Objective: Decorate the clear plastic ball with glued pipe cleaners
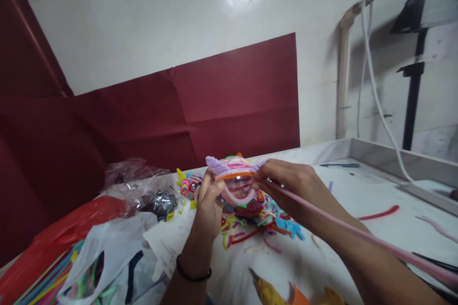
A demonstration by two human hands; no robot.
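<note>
My left hand [206, 209], a black band at its wrist, grips the left side of a clear plastic piece [240, 187] covered with coloured pipe cleaners. Two lilac pointed shapes [216, 166] stick up from its top, above an orange strip. Pale pink edging runs along the lower rim of its see-through opening. At the right side of that opening, my right hand [291, 178] pinches a long pink pipe cleaner [331, 219]. Its free length trails down across my right forearm to the lower right. My right fingertips partly cover the end at the rim.
Pipe cleaner scraps [246, 236] and blue fuzzy pieces [290, 228] lie behind my hands. Plastic bags [118, 233] and bundled pipe cleaners [46, 283] fill the left. A yellow dark-tipped tool [268, 290] lies in front; a red pipe cleaner [379, 214] lies right.
</note>
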